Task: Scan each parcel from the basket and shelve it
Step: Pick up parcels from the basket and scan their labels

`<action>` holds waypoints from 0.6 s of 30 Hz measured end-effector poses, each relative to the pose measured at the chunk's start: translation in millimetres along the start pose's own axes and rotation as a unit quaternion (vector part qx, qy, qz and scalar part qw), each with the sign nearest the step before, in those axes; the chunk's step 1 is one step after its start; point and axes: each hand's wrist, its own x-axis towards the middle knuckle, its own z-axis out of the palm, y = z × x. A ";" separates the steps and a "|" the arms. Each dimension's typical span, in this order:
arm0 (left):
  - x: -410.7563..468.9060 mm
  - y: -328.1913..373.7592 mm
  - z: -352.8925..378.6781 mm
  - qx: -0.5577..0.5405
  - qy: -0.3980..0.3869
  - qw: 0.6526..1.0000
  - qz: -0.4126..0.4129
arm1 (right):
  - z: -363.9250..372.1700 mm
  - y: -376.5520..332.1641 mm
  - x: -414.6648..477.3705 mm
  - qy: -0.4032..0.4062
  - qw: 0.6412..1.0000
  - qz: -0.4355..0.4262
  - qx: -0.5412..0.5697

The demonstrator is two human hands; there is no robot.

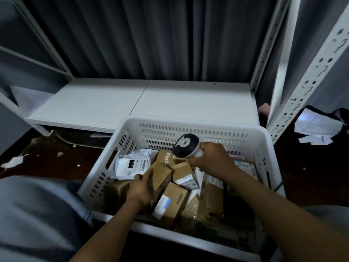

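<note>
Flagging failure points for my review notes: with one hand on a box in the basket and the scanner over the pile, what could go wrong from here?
1. The scanner in the right hand hangs over several parcels; it may read the labelled box beside instead of the cardboard box that the left hand grips.
2. That box sits packed among others in the basket; lifting it could tip neighbours.

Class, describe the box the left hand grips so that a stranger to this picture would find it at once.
Start at the white basket in front of the shelf. Near its middle the left hand grips a brown box, close to the scanner held by the right hand. Unlike the boxes around it, its visible faces show no label or print.
</note>
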 end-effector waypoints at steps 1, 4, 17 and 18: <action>-1.6 -2.4 -1.6 -0.040 0.022 0.999 0.004 | -0.9 -1.6 -1.2 0.009 1.000 0.000 0.008; -10.0 -1.9 -8.3 -0.152 0.088 0.984 0.012 | -3.2 -3.8 -4.2 0.039 0.999 0.002 0.032; -67.9 64.0 -61.3 -0.619 -0.009 0.784 0.047 | -4.8 -4.8 -20.1 0.069 0.889 0.113 0.438; -71.2 65.6 -63.2 -0.608 -0.029 0.791 0.061 | -5.0 -5.0 -20.9 0.068 0.878 0.111 0.460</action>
